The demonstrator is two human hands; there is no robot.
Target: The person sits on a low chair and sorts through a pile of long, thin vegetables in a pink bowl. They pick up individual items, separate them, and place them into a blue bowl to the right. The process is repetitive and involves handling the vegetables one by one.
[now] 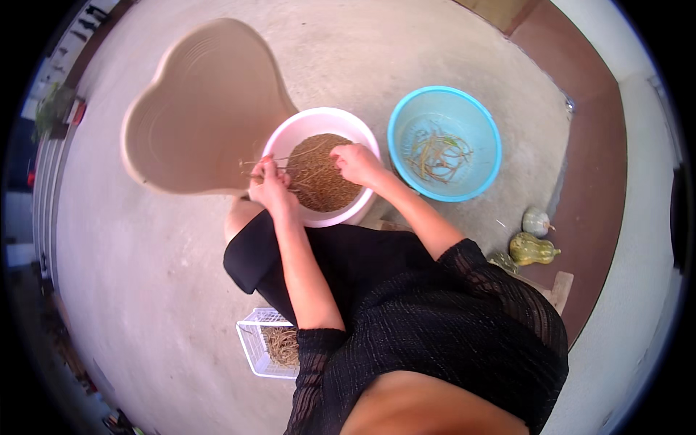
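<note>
My left hand (270, 187) grips a few thin, dry, straw-coloured pods or stalks (304, 152) at the left rim of a pink plastic basin (322, 222). One strand reaches across the basin to the bent fingertips of my right hand (359, 165), which seem to pinch its end. Small brown seeds (326, 198) lie in a deep layer in the basin below both hands. The basin stands close in front of my knees. To its right is a light blue plastic basin (399, 157) with a loose tangle of long dry pods (440, 157) on its bottom.
A beige three-lobed plastic table or stool top (217, 109) stands beyond the pink basin. By my left side a white plastic basket (253, 348) holds dry stalks (283, 345). Several squashes (533, 249) lie on the right, near a brown strip along the wall (647, 179).
</note>
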